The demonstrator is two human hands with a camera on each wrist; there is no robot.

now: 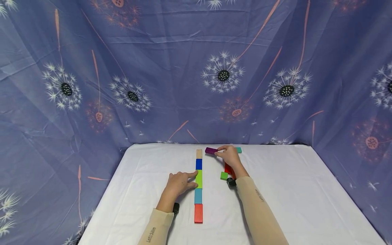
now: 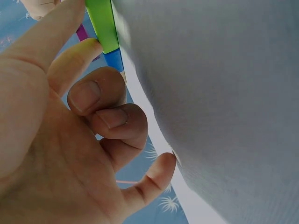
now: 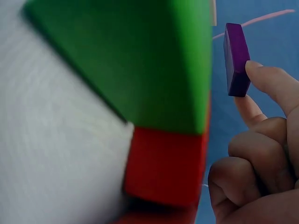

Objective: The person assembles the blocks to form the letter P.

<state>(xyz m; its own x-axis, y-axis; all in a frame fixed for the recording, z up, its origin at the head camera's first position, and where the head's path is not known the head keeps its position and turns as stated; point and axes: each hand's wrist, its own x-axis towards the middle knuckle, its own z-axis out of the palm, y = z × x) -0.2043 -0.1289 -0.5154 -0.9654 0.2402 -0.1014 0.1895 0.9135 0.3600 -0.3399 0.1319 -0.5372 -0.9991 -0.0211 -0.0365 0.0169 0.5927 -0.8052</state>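
Observation:
A straight row of blocks runs away from the person on the white cloth: a red block (image 1: 198,213) nearest, then a light blue block (image 1: 198,196), a lime green block (image 1: 199,179), a dark blue block (image 1: 198,164) and a pale wooden block (image 1: 199,154) farthest. My left hand (image 1: 177,184) touches the lime green block's left side with thumb and index finger spread apart; its other fingers bend inward. At the far end, right of the row, my right hand (image 1: 229,156) pinches one end of a purple block (image 3: 237,58) between thumb and index finger, held lengthwise across.
Beneath the right forearm lie a green block (image 1: 224,176) and red blocks (image 1: 228,168), partly hidden. A teal block (image 1: 239,150) shows beyond the right hand. A patterned blue curtain (image 1: 183,85) hangs behind the table (image 1: 291,190).

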